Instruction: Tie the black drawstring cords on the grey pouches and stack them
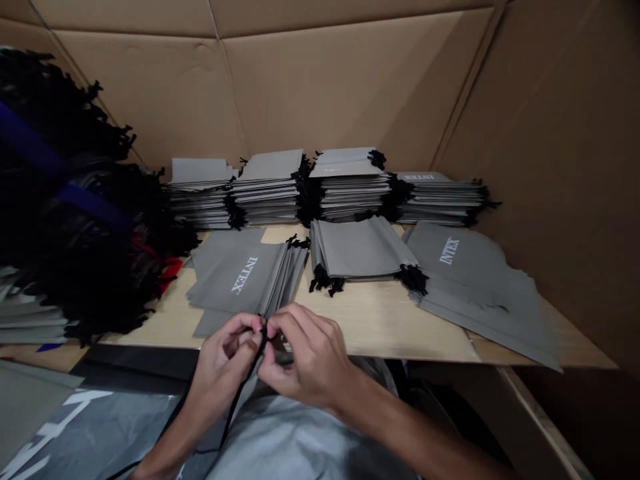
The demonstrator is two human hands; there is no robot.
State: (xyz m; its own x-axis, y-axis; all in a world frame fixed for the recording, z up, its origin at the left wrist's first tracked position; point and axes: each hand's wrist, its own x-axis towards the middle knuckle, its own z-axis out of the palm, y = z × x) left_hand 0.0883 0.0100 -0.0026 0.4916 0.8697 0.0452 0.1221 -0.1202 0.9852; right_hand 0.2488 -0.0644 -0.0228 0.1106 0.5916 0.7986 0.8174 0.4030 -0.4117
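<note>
My left hand and my right hand meet at the table's front edge, fingers closed in a pinch. Between them is a black drawstring cord, both hands gripping it. From there a dark strand runs down toward my lap. Just beyond my fingers lie fanned grey drawstring bags, the top one printed INTEX, with black cord ends at their right corner. Whether the pinched cord belongs to one of these bags is hidden by my hands.
Several stacks of grey bags line the cardboard wall. A folded pile and spread bags lie to the right on the wooden table. A tall heap of black-corded bags rises at left, with blue straps.
</note>
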